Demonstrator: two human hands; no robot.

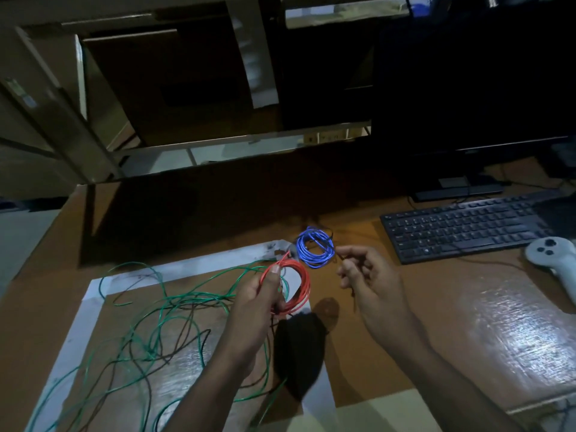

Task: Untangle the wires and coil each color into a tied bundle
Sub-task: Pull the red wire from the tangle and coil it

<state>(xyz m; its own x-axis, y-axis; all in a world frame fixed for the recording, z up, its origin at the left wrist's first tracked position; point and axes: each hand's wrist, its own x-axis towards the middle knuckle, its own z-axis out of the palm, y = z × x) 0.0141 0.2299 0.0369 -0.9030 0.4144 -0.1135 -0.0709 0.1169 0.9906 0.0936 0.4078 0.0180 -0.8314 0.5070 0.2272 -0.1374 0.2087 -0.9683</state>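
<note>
The left hand point(261, 294) gripped the red wire coil point(296, 285), thumb pressed on its upper rim and fingers curled round the strands, holding it up off the table point(389, 322). The right hand point(367, 275) was just to the side of that coil, fingers curled and pinching something thin and dark between thumb and forefinger; it looked like a wire end, though the dim light made it hard to tell. Just beyond the right hand's fingertips lay the blue wire coil point(314, 247), wound into a small bundle and resting on the table. Under and out past the left forearm, loose green wire point(174, 304) sprawled in open loops, crossed by strands of black wire point(184, 335), the two still tangled together. A dark rounded shape sat between the two forearms; what it was could not be told. Beyond the right hand stood a keyboard point(464, 229), with a white controller point(551, 257) further out to that side.
</note>
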